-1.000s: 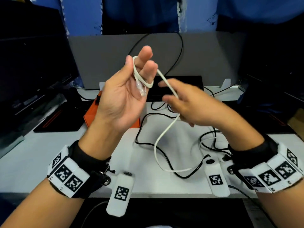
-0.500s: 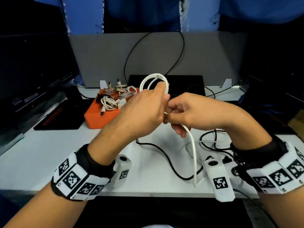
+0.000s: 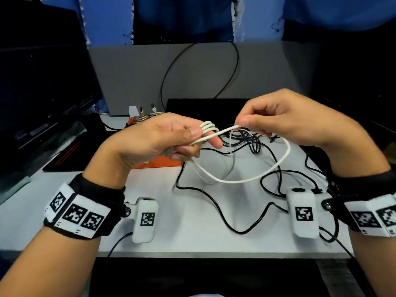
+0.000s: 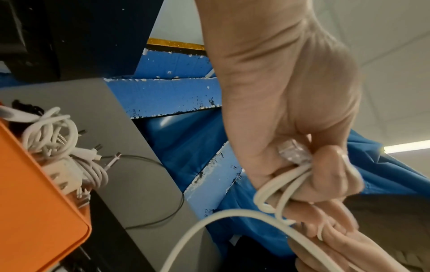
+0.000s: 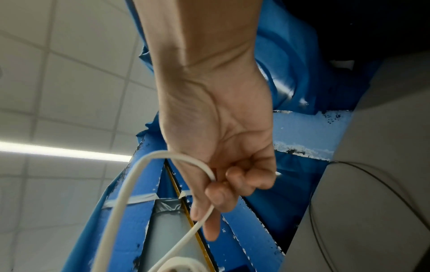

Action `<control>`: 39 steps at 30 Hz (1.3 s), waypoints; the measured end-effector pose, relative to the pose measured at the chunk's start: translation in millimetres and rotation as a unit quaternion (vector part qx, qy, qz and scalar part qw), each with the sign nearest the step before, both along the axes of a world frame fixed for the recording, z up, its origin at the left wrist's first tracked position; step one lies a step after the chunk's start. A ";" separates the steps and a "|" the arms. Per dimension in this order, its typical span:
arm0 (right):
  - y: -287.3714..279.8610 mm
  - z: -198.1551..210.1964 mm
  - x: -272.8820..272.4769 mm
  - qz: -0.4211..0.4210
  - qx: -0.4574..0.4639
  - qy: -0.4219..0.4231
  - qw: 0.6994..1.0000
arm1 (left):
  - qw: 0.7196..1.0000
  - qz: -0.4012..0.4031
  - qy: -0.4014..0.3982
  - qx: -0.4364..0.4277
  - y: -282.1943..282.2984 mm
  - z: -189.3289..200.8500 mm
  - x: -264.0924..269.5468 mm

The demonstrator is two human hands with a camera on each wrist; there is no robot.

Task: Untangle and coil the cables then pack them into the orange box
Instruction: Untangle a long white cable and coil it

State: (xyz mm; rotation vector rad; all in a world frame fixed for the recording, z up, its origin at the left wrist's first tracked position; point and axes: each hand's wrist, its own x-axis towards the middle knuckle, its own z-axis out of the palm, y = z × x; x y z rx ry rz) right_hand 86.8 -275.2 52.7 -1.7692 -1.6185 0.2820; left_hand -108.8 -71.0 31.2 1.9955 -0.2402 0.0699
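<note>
With your left hand (image 3: 162, 140) clamping the coiled turns and right hand (image 3: 285, 123) pinching the white cable (image 3: 252, 179), expect light, springy, slippery handling; grip approx. next to the coil.

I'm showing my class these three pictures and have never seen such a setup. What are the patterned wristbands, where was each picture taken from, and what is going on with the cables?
No machine here: a person works bare-handed. The patterned bands and white blocks on the wrists carry small cameras.

The wide picture comes from a head camera looking down at the white table. The other two look up along each wrist at the fingers.

The left hand holds several loops of a white cable wound round its fingers, with a clear plug in its grip. The right hand pinches the loose stretch.

Tangled black cables lie on the table. The orange box already holds coiled white cables.
</note>
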 end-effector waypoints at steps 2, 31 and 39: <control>-4.9 1.9 0.4 0.051 -0.011 0.028 0.998 | 0.997 -0.059 -0.013 -0.044 1.1 -2.5 -1.5; -2.3 -7.2 39.9 -0.182 0.022 -0.082 0.980 | 0.795 -0.027 -0.204 -0.571 5.7 9.6 10.1; 27.5 -17.3 -9.5 -0.186 0.168 -0.190 0.949 | 0.903 0.178 -0.140 -0.366 -21.7 5.2 21.2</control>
